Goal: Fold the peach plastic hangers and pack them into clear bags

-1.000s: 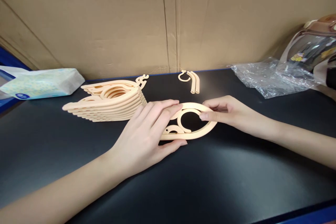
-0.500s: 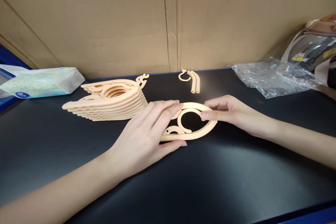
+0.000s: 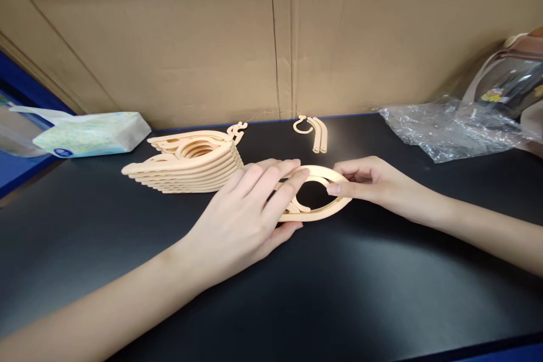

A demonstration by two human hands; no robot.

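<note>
One cream folding clothes hanger [image 3: 324, 213] is in hand, held low over the middle of the tabletop [image 3: 339, 300] and apart from the rest. The left hand [image 3: 250, 206] grasps it from the near left, fingers laid over the upper side and thumb along the lower edge; the right hand [image 3: 365, 178] pinches its rounded right end, thumb on the front face and fingers behind the rim. Both grips are engaged, neither let go.

As far as the work shows, a stack of folded hangers [image 3: 199, 169] is neatly nested to the left, while this one is not on it — its left half is hidden under the fingers, so whether every part is seated cannot be told. Loose pieces lie farther back: a bare hook [image 3: 302, 132] beside two curved bars [image 3: 323, 137], and a few small curled parts [image 3: 236, 129] just behind the stack. How many pieces remain in all is not clear.

The plastic looks smooth and matte, with rounded edges; the held frame closes in a teardrop loop around a curved inner hook. The layers of the stack repeat that outline in even ridges. The tabletop is black with a soft sheen — quite unlike the crinkled, glossy plastic film [image 3: 445, 127] at the right, the soft-sided tissue pack [image 3: 93, 134] at the left, and the flat, creased brown cardboard [image 3: 190, 39] behind.
</note>
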